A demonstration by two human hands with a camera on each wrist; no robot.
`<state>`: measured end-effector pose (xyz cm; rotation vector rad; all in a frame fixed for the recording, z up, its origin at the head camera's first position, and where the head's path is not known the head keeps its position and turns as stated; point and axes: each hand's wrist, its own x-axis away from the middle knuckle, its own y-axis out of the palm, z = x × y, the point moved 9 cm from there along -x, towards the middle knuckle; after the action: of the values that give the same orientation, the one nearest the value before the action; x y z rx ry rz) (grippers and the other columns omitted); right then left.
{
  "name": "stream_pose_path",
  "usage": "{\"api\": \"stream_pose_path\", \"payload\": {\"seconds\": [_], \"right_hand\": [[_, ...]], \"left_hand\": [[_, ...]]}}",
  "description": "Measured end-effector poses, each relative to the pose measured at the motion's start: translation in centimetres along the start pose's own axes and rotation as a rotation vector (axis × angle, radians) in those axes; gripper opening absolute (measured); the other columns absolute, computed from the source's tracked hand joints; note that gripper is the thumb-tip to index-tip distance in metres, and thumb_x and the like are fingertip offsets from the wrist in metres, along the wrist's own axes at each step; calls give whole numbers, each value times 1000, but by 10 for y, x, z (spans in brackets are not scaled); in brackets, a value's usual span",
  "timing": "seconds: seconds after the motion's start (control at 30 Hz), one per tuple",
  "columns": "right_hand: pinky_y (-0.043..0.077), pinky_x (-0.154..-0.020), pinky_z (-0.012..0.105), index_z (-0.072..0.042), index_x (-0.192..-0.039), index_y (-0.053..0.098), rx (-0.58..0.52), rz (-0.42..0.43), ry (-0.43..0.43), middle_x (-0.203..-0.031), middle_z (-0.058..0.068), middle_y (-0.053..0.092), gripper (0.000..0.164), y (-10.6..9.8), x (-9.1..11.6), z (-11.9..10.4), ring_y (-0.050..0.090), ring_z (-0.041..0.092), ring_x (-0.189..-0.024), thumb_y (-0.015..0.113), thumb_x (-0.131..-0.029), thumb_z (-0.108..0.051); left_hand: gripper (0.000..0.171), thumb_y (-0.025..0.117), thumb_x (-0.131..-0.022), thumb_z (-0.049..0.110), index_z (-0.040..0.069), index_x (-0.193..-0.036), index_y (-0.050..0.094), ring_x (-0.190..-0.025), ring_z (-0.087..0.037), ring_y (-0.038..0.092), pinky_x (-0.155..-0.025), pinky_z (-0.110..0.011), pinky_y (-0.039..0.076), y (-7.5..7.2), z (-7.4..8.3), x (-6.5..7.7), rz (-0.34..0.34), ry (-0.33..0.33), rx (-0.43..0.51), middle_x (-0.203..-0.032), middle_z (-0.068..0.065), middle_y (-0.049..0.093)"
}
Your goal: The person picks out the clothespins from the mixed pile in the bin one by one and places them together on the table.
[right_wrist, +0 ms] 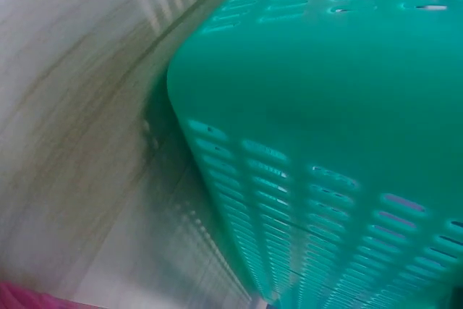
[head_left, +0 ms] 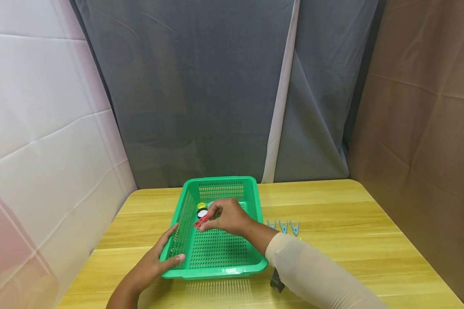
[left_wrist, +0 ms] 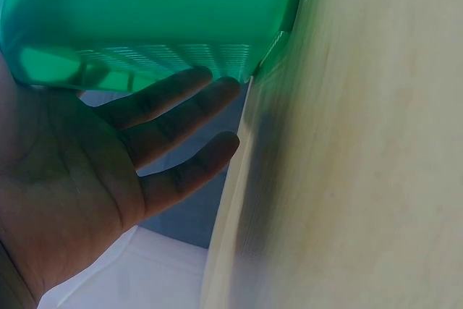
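Note:
In the head view, a green plastic basket (head_left: pixel 216 272) with slotted walls stands on the table. Over its inside, my right hand (head_left: pixel 230 216) pinches red clothespins (head_left: pixel 201 221) between thumb and fingers; how many is hidden by overlap. My left hand (head_left: pixel 151 262) is at the basket's near left corner, thumb over the rim and fingers along the outer left wall. The left wrist view shows those fingers (left_wrist: pixel 177 110) extended and spread beside the wall. Inside the basket lie a yellow round cap (head_left: pixel 201 206) and a black-rimmed white disc (head_left: pixel 202 213).
Three blue clothespins (head_left: pixel 283 227) lie in a row on the wooden table (head_left: pixel 332 206), right of the basket. A bit of yellow shows beside the right sleeve (head_left: pixel 313 266). Grey curtains (head_left: pixel 201 86) hang behind the table, with a white cloth left and a brown one right.

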<state>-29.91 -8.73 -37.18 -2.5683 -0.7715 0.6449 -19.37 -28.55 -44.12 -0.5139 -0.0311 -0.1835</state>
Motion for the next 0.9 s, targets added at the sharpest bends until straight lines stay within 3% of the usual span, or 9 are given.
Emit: {"api": "stream_pose_path", "payload": {"seconds": [0.27, 0.37, 0.53, 0.7, 0.9], "right_hand": [[58, -71, 24, -11, -81, 74, -33, 38, 36, -87, 0, 79, 26, -3, 1, 3, 69, 3, -77, 100, -80, -16], [58, -74, 24, -9, -83, 73, -49, 5, 28, -87, 3, 79, 24, 0, 1, 3, 70, 2, -77, 97, -83, -13], [58, -81, 22, -6, -105, 74, -88, -71, 34, -93, 7, 78, 25, 6, 0, 6, 72, 3, -80, 92, -88, -7], [58, -89, 23, -2, -110, 79, -124, -151, 40, -105, 13, 77, 19, 11, 0, 8, 75, 7, -95, 86, -93, -5], [66, -91, 51, 2, -108, 73, -277, -217, 129, -107, 8, 70, 11, 17, -1, 14, 79, 15, -95, 78, -98, 1]], "left_hand": [[94, 71, -105, 25, 27, -177, 12, -153, -56, 40, -111, -71, 45, 0, 0, 0, -4, 4, 13, -180, -28, 16], [94, 72, -105, 26, 27, -177, 12, -156, -58, 35, -113, -74, 43, 0, 0, 0, -5, 7, 13, -181, -28, 14], [93, 71, -105, 25, 27, -177, 12, -159, -61, 28, -114, -78, 40, 1, 1, 1, -3, 14, 7, -181, -28, 12], [92, 71, -105, 26, 27, -177, 12, -159, -62, 28, -113, -78, 41, 1, 1, 1, -4, 6, -3, -181, -29, 12], [91, 69, -106, 28, 28, -177, 12, -160, -63, 23, -114, -80, 38, 0, 1, 0, -9, 0, -3, -181, -29, 11]]}}
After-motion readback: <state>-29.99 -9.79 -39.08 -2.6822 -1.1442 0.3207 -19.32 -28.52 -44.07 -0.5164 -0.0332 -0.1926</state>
